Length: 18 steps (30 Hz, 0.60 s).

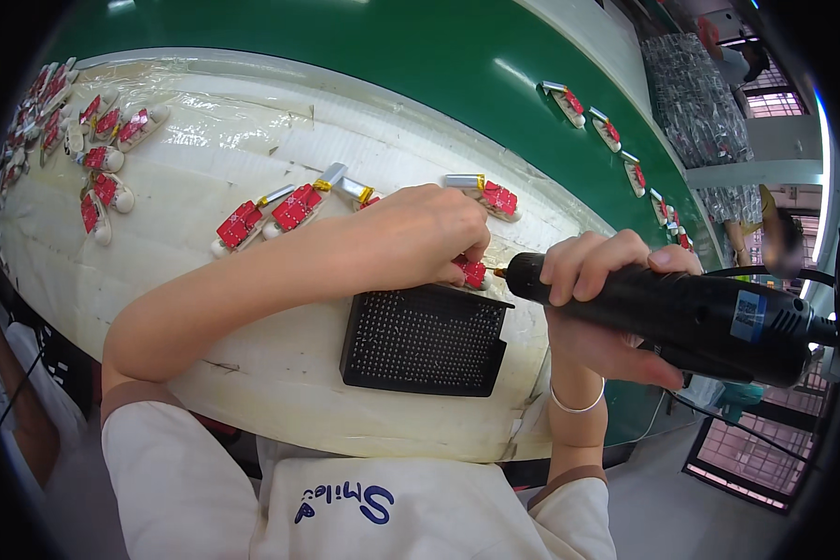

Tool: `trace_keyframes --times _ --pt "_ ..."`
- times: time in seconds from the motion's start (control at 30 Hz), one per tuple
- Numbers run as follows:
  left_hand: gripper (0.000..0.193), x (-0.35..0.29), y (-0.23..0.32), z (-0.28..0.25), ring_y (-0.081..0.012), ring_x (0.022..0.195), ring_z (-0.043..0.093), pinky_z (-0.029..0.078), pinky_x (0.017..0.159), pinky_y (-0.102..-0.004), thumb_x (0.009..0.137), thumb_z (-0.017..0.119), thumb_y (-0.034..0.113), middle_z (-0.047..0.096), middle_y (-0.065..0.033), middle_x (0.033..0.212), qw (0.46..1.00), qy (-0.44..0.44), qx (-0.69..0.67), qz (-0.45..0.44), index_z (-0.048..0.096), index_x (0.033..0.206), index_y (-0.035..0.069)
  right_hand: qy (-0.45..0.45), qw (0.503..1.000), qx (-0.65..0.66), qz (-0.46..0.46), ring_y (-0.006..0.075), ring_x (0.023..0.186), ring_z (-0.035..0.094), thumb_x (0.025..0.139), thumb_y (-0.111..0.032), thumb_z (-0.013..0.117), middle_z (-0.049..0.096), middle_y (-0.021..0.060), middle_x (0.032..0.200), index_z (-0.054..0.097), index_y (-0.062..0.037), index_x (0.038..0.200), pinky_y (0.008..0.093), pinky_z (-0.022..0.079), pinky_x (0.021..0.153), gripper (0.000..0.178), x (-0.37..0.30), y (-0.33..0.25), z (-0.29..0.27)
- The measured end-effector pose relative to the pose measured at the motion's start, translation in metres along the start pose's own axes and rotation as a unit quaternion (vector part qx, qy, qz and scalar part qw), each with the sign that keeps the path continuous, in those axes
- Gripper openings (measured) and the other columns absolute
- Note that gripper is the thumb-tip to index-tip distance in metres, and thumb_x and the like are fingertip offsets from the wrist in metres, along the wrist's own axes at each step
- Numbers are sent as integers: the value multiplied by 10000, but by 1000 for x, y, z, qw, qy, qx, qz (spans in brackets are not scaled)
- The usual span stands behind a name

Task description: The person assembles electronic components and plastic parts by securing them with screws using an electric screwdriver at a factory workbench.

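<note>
My right hand (593,275) is wrapped round a black electric screwdriver (686,313), held nearly level with its bit pointing left. The bit's tip is at the right end of a small red circuit board (474,273) in a pale casing. My left hand (425,233) bends over that board, thumb and fingers closed on it and hiding much of it. Just below lies a black screw tray (425,341) with many small screws in rows. Beyond my left hand is another red board (499,199) with a silver battery.
More red boards in pale casings (294,207) lie left of my hand, and a heap of them (51,98) is at the far left. Several sit along the green surface (420,51) at the right. A cord (775,273) runs near the screwdriver. Other people are partly visible at the edges.
</note>
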<state>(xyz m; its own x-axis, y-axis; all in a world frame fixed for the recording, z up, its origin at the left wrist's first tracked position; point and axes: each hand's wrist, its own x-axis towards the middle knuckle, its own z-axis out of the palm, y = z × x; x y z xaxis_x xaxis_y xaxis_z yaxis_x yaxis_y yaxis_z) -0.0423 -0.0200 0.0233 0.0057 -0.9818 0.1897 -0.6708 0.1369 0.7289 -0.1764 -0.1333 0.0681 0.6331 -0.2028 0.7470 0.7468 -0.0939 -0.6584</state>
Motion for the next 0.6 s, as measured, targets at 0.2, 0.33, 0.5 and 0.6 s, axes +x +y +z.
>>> trace_keyframes --times 0.2,0.33,0.5,0.6 --pt "156 -1 2 1 -269 791 587 474 719 -347 693 694 88 592 -106 801 1000 1 12 8 630 798 -8 22 1000 -1 8 213 475 511 594 -764 537 500 114 645 335 -68 1087 313 469 449 876 -3 2 3" --pt "158 -2 2 1 -275 789 583 473 721 -354 694 694 90 588 -114 802 1000 2 3 13 614 783 -13 6 1000 -3 7 216 472 507 595 -762 537 496 111 644 333 -68 1088 317 470 457 876 -3 2 2" --pt "182 -5 1 -5 -279 833 573 466 741 -364 688 694 83 589 -117 820 998 10 49 40 590 804 -12 23 1000 -15 2 228 482 508 589 -756 549 500 111 657 317 -79 1101 337 464 473 880 -3 -7 12" --pt "217 -9 8 -40 -277 878 567 459 767 -363 686 696 83 598 -117 863 993 -48 107 -21 581 847 -7 45 998 37 20 237 513 523 610 -730 579 516 125 690 307 -94 1108 360 460 494 852 -9 -25 24"
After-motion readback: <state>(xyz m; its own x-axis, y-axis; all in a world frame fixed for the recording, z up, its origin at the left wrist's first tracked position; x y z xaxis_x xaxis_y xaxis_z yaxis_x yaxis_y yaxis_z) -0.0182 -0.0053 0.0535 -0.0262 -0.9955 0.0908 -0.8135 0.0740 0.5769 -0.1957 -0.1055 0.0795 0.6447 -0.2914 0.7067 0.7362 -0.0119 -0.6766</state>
